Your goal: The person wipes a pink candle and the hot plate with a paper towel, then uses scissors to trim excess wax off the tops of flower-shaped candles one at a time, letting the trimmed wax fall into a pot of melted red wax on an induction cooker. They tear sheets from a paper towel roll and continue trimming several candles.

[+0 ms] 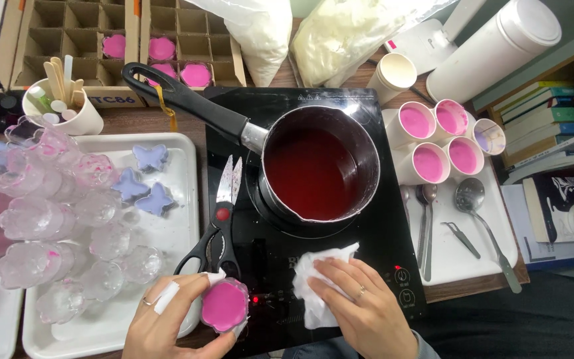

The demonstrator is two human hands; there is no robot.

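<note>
So from my feed: left hand [174, 319] is curled around one flower-shaped clear mould [224, 306] full of smooth pink wax, held just off the front-left corner of the black induction hob [393, 219]. Right hand [360, 302] lies flat, fingers spread, pressing one crumpled white tissue [313, 286] onto the hob's front edge. One steel saucepan [313, 169] of dark red liquid sits on the burner, with one pair of scissors [217, 223] beside it. Four pink-filled paper cups [440, 139] stand to the right, three pale purple butterfly shapes [144, 183] sit on the left white tray [181, 219], and three spoons [470, 199] lie near the cups.
</note>
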